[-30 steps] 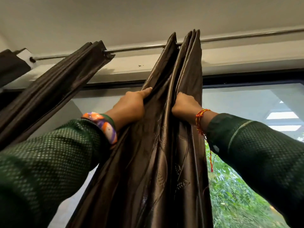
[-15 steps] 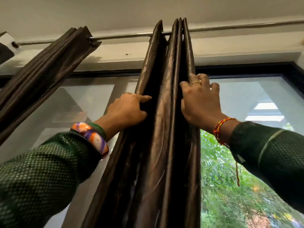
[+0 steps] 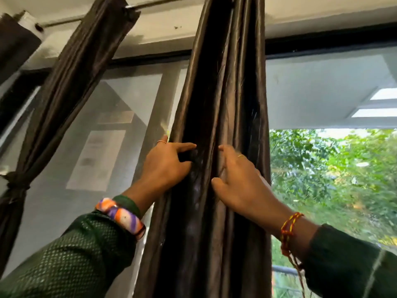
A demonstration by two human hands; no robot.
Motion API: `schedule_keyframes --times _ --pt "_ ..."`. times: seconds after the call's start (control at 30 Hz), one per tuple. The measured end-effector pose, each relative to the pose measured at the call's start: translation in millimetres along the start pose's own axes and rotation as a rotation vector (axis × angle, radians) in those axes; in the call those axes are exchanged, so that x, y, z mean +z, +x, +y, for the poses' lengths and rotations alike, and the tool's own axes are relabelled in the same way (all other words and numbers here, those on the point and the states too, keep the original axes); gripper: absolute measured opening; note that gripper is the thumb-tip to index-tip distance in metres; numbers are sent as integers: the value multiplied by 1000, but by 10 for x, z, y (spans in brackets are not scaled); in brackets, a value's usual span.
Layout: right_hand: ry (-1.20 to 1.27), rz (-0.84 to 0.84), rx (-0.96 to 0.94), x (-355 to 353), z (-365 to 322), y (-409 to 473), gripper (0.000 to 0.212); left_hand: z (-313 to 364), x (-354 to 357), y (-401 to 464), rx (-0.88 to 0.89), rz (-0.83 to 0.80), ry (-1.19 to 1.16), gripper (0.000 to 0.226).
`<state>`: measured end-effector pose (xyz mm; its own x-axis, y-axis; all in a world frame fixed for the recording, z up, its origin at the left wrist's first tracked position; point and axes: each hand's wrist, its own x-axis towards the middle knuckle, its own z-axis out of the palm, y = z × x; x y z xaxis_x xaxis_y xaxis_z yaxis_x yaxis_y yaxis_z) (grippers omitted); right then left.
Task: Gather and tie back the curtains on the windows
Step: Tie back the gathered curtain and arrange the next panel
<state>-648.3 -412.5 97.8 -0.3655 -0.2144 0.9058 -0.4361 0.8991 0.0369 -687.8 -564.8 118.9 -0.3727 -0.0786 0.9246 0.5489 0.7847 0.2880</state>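
A dark brown satin curtain (image 3: 217,87) hangs gathered into narrow folds in the middle of the window. My left hand (image 3: 169,166) grips its left folds, with the thumb across the front and the fingers round the edge behind. My right hand (image 3: 238,183) lies against the right folds with fingers spread and fairly straight, thumb out to the left near a central fold. The two hands sit at about the same height, a fold's width apart.
A second brown curtain (image 3: 71,82) slants down at the left and is tied in a knot (image 3: 17,184). The curtain rod (image 3: 150,4) runs along the top. Window glass (image 3: 322,89) lies behind, with green trees (image 3: 335,175) outside at the right.
Both hands have slid down the gathered curtain from near the rod. The right hand went from a closed grip to a flatter, spread touch. The view has tilted downward.
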Motion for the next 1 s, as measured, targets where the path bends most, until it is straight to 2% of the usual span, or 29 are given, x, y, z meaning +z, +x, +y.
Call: schedule_keyframes --times 0.2,0.37,0.47,0.53,0.63,0.73,0.8,0.87,0.93,1.0 --pt "-168 45 295 69 92 -368 79 -89 134 -535 -31 -180 -25 60" --pt "-192 -3 400 155 248 -605 100 11 294 -842 -11 -191 -49 56" --pt "-259 -18 468 193 364 -734 100 107 369 -970 -53 -208 -136 50" --pt "-331 -16 522 196 455 -822 99 157 374 -1018 -78 -204 -17 39" --pt "-396 1 572 168 600 -951 106 284 296 -1075 -96 -223 358 22" --pt "-395 -43 568 140 686 -1073 106 432 289 -1142 -100 -269 510 30" --pt "-298 -94 574 146 711 -1119 103 534 362 -1199 -16 -297 448 31" --pt "-101 -128 613 169 727 -1141 97 627 471 -1266 99 -304 273 28" --pt "29 -126 632 198 722 -1179 81 709 572 -1302 147 -266 93 24" --pt "70 -125 573 233 699 -1253 60 766 659 -1310 148 -214 -37 21"
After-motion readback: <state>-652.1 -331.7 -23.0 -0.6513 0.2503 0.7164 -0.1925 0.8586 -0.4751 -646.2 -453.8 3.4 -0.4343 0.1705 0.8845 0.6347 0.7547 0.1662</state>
